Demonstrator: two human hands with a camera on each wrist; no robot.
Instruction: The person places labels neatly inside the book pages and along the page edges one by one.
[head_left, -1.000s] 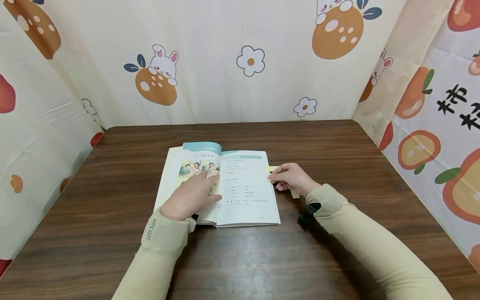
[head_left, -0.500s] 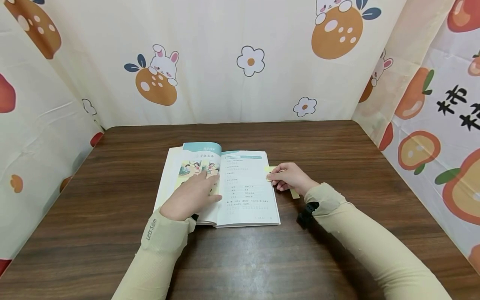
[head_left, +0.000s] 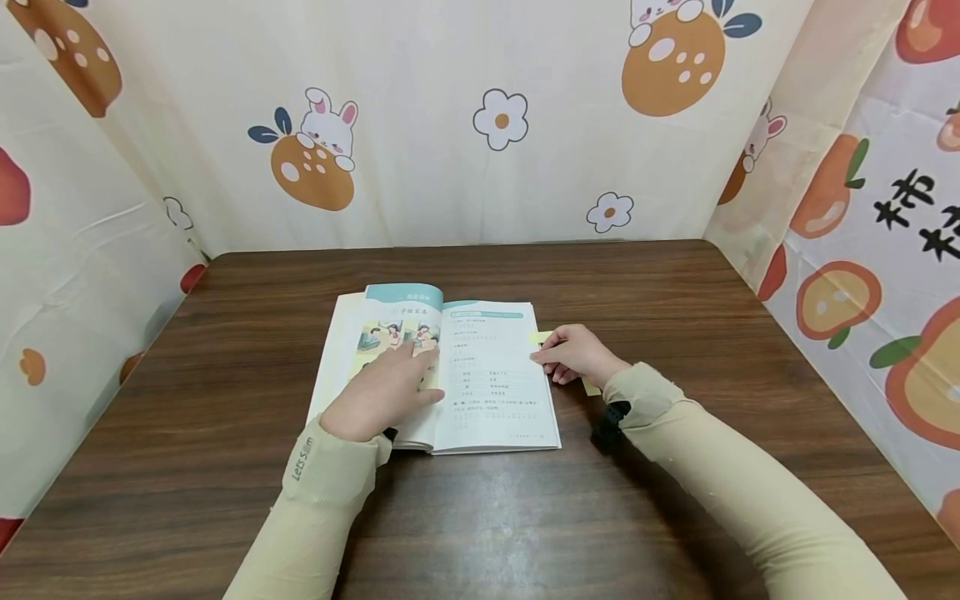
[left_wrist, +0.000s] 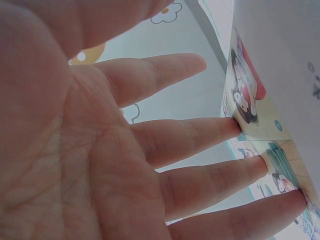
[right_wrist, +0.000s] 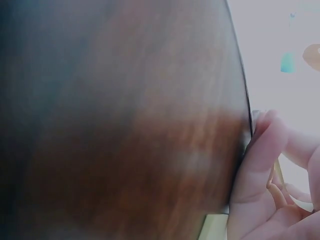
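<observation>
An open book (head_left: 487, 417) lies on the table, with cartoon pictures on its left page and printed lines on its right page. My left hand (head_left: 386, 392) rests on the left page; in the left wrist view its fingers are straight and spread, some tips touching the pictures (left_wrist: 245, 85). At the right page's outer edge, my right hand (head_left: 581, 354) pinches a yellow paper slip (head_left: 540, 337) between thumb and fingers, the slip overlapping the page's margin. Another bit of yellow paper (head_left: 592, 388) shows below that hand, against the table. The pinching fingers hide much of the slip.
The dark wood table (head_left: 480, 525) reaches back to a pale curtain (head_left: 420, 167) printed with rabbits and flowers. Fruit-printed cloth (head_left: 862, 208) hangs along the right side, and a similar cloth (head_left: 82, 333) along the left.
My right hand has slid slightly left, its thumb tip a little further over the page's edge. The left hand and the book have stayed put.
</observation>
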